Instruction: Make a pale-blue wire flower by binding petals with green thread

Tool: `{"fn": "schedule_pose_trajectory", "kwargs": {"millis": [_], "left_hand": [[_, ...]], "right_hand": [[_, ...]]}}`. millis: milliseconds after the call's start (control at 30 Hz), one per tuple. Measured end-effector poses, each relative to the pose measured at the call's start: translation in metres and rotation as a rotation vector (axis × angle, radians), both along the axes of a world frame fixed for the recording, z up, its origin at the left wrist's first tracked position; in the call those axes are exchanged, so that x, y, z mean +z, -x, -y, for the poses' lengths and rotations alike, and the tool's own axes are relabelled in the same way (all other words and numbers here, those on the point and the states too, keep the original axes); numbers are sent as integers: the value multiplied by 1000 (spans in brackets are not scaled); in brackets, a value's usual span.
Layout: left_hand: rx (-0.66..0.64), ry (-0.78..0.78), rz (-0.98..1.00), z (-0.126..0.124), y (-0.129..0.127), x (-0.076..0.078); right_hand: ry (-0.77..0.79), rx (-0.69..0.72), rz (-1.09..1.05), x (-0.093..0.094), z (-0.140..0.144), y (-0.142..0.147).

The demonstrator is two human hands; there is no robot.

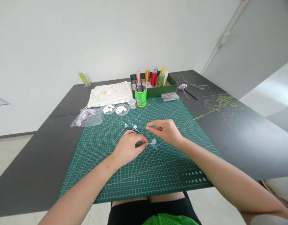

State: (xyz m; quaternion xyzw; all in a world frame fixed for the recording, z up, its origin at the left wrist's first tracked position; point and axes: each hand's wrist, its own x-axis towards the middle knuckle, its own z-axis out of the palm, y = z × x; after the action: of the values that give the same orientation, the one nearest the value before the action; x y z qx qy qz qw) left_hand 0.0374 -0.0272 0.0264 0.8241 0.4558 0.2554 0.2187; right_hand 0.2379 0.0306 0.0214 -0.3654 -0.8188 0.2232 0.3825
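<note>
Hands point(146, 137) on petal wire point(153, 143), axis left-right.

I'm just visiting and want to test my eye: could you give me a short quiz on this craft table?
1. True or false: the left hand pinches a stem bearing a pale petal.
2. Which colour is the cup holding tools: A red, B green, C blue?
3. What lies tangled on the dark table to the right of the cutting mat?

Key: 1 true; 2 B; 3 yellow-green thread, from which a strand runs to the right hand.
</note>
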Motion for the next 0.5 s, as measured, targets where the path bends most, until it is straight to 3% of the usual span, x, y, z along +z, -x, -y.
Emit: {"fn": "schedule_pose_trajectory", "kwargs": {"millis": [267, 500], "left_hand": [[-14, -187, 48, 4, 2, 4], [41, -192, 170, 7, 1, 9]], "right_hand": [[72, -21, 14, -3, -6, -1], [143, -29, 43, -3, -10, -1]]}}
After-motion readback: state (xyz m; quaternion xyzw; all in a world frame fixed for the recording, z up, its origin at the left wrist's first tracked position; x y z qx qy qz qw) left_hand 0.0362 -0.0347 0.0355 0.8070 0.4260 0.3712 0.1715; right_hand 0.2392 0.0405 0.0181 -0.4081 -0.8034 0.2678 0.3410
